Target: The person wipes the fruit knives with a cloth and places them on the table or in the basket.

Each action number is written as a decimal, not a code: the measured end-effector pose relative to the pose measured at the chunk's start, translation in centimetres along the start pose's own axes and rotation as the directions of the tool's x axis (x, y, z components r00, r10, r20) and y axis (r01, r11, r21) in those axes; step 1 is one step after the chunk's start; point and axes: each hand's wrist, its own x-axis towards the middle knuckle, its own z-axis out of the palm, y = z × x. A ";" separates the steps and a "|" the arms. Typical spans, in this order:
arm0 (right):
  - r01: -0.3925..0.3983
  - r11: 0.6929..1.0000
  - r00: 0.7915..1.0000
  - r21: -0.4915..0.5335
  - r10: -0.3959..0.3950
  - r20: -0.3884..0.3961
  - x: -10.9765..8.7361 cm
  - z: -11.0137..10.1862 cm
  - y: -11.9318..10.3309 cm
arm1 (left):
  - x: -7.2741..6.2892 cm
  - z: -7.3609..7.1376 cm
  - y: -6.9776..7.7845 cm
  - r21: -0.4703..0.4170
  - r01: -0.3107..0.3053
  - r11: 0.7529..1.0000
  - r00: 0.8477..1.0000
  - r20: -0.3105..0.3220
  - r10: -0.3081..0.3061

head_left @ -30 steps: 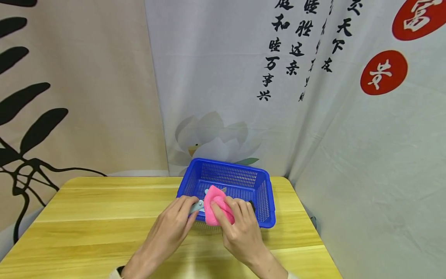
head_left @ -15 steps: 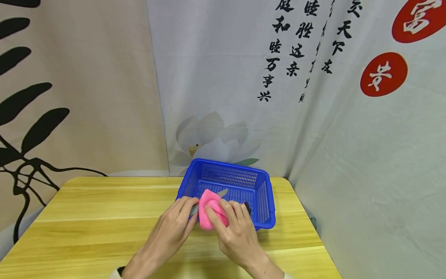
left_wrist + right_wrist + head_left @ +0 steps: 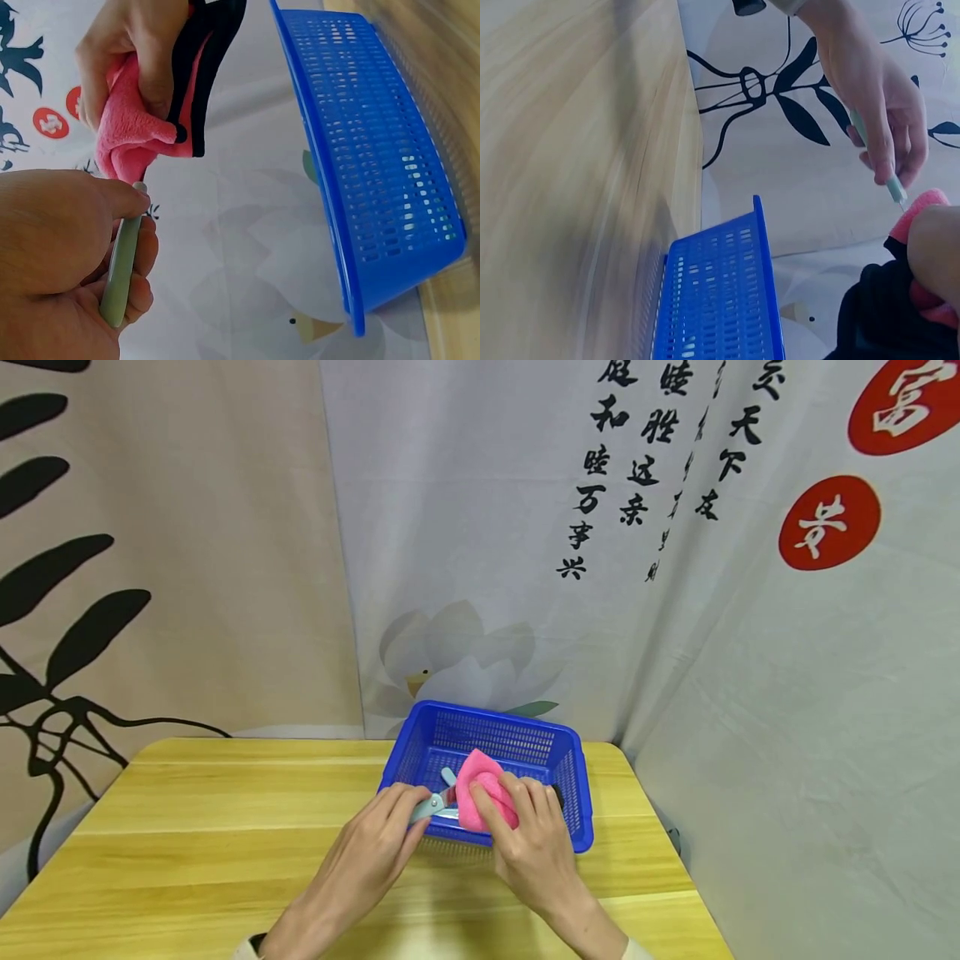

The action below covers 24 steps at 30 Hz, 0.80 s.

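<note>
My left hand [image 3: 371,835] grips the pale green handle [image 3: 425,808] of a knife, which appears to be a folding one with a pivot. A short stretch of blade [image 3: 449,796] shows beyond the handle; the rest is hidden by a pink cloth [image 3: 474,789]. Bunched in my right hand [image 3: 536,843], the cloth lies against the blade. In the left wrist view the thumb presses along the knife handle [image 3: 121,274], and black trim [image 3: 196,82] edges the cloth. Both hands are above the near side of a blue basket [image 3: 495,735].
The perforated basket stands at the back of the wooden table [image 3: 262,827]. Inside it lie a light blue piece [image 3: 448,776] and a whitish item [image 3: 447,813], both partly covered. A printed curtain [image 3: 465,527] hangs behind the table.
The right hand and cloth first shift left toward the handle, baring the blade tip, then move right and away, showing blade beside the handle. The left hand keeps its hold, almost still.
</note>
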 end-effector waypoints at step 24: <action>-0.078 0.996 0.990 0.036 0.082 -0.115 -0.1 0.0 1.5 | -0.2 -0.6 0.3 0.003 0.056 0.998 0.998 0.023 -0.056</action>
